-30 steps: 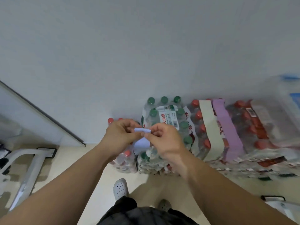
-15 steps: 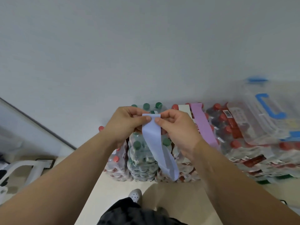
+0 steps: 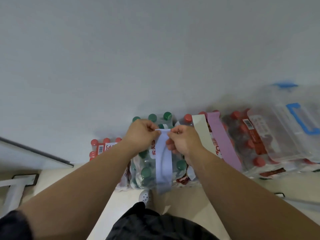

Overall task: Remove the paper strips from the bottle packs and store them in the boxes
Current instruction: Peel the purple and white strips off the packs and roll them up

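I hold the blue strip (image 3: 163, 159) up in front of the green-cap pack (image 3: 152, 163). My left hand (image 3: 141, 135) pinches its top left corner and my right hand (image 3: 183, 141) pinches the top right, fingers closed on the paper. The strip hangs as a loop down over the pack. Right of that pack, a cream strip (image 3: 201, 130) and a purple strip (image 3: 220, 141) lie across the red-cap pack (image 3: 242, 135). Further right sits a clear box (image 3: 284, 125) with blue handles.

A barcode label (image 3: 101, 149) sits on the red-capped bottle pack (image 3: 103, 149) at 9 o'clock, another barcode label (image 3: 248, 125) on the red pack (image 3: 245, 141) at 3 o'clock. Red Chinese characters (image 3: 153, 151) mark the green-capped pack (image 3: 147, 170); too blurred to read.
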